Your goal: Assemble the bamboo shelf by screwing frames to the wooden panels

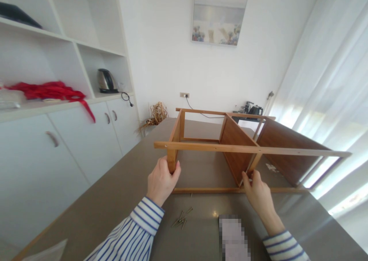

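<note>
A brown wooden shelf unit [212,147] lies on its side across the grey table, its shelf boards standing upright between the long rails. My left hand [162,179] is closed around the end crosspiece at the left, thumb on the inner side. Farther right, my right hand [258,192] pinches the crosspiece beside the middle shelf board [237,153]; its fingertips partly hide that spot. Several long screws [181,219] lie in a loose pile on the table, just in front of the frame and between my forearms.
The grey table [115,199] extends toward the wall. A pixelated flat object [234,238] lies near its front edge, and a clear plastic bag [47,252] at the lower left. Small pale pieces [271,168] lie behind the rail. White cabinets [77,138] stand left, curtains [330,81] right.
</note>
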A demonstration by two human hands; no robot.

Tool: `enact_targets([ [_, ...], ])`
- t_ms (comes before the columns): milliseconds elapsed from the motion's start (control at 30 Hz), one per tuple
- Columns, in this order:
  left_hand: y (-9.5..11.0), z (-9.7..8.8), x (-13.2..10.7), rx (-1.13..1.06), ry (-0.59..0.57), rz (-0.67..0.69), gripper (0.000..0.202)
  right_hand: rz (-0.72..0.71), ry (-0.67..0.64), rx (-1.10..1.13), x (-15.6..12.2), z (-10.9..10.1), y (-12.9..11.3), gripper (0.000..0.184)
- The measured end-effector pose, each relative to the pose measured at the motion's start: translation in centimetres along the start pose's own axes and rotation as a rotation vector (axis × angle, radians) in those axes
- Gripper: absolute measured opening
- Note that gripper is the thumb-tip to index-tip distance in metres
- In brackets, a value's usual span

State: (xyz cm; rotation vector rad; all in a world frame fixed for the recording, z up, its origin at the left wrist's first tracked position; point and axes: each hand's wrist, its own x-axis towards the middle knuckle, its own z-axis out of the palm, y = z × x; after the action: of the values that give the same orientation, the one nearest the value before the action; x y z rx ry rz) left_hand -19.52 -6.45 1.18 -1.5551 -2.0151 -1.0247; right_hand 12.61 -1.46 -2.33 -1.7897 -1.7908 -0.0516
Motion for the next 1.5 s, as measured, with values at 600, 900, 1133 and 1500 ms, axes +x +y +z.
enact_targets([
  [600,-0.6,0.2,0.2,-0.288,-0.136,-0.048,0.036,-0.007,0.017,0.029,0.1,0.0,0.4,0.029],
  [900,-0.2,0.6,0.5,-0.381,-0.113,-0.052,0.038,0.035,-0.014,0.060,0.4,-0.7,0.4,0.031],
  [1133,0.1,1.4,1.4,-0.446,-0.116,-0.092,0.040,0.046,-0.013,0.048,1.4,-0.8,0.2,0.030],
  [1500,-0.1,2.5,1.6,-0.440,-0.073,-0.118,0.028,-0.023,-0.133,0.091,1.8,-1.3,0.6,0.032],
])
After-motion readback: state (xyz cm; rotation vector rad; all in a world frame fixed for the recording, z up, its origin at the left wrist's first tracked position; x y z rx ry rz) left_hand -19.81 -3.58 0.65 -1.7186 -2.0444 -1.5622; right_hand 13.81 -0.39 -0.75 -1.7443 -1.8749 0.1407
